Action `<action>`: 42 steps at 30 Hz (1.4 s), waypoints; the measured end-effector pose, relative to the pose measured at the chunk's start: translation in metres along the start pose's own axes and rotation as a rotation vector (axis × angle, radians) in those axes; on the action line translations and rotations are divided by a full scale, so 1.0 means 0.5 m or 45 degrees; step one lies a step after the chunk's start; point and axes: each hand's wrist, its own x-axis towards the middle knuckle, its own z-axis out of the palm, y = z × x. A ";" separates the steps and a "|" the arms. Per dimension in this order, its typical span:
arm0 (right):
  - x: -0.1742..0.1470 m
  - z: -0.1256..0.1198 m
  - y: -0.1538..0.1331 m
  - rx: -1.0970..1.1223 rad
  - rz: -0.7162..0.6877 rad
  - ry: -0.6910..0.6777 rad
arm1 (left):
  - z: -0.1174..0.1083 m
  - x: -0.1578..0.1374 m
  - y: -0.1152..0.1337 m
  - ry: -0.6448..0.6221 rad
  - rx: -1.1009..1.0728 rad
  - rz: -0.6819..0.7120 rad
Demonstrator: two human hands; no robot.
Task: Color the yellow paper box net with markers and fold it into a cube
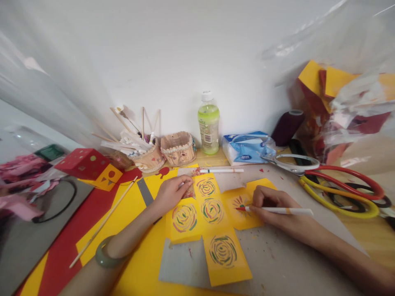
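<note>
A yellow cross-shaped paper cutout (212, 230) lies flat on the table, its squares drawn with coloured swirls. My right hand (271, 205) grips a white marker (286, 211), whose red tip touches the pattern on the right square. My left hand (171, 191) presses down on the cutout's upper left part, fingers curled. A green bangle (105, 255) sits on my left wrist.
A second white pen (220, 170) lies behind the cutout. Scissors (293, 163), coloured hoops (345, 193), a tissue pack (247, 148), a green bottle (209, 123), two small baskets (177, 148) and a red box (82, 163) stand around. A thin wooden stick (103, 222) lies on yellow sheets at left.
</note>
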 end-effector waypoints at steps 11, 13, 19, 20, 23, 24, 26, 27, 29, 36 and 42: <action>0.000 -0.002 -0.002 0.007 -0.008 0.000 | -0.001 0.000 0.004 -0.015 -0.016 -0.012; -0.001 -0.002 -0.001 0.015 -0.015 0.010 | -0.001 0.000 0.003 -0.007 -0.015 -0.012; 0.000 -0.002 0.002 0.021 -0.018 -0.001 | 0.000 0.001 0.002 0.005 -0.008 -0.008; 0.000 -0.002 0.004 0.024 -0.023 0.003 | -0.001 0.001 0.002 0.003 -0.008 -0.007; 0.000 -0.001 0.008 0.044 -0.024 -0.002 | -0.001 0.001 0.003 0.000 -0.014 -0.006; 0.000 -0.001 0.009 0.049 -0.018 -0.001 | -0.001 0.001 0.003 0.000 -0.016 -0.007; -0.002 -0.002 0.010 0.052 -0.008 0.009 | -0.001 0.001 0.003 0.002 -0.021 -0.008; -0.003 -0.002 0.010 0.054 -0.004 0.014 | -0.001 0.001 0.003 0.002 -0.023 -0.008; -0.003 -0.002 0.009 0.066 0.006 0.008 | 0.000 0.000 0.003 0.001 -0.029 -0.011; -0.001 0.001 0.002 0.071 0.014 0.007 | -0.002 -0.001 0.009 -0.017 -0.051 -0.029; -0.001 0.001 0.007 0.062 0.002 -0.001 | 0.000 0.000 0.005 -0.010 -0.048 -0.041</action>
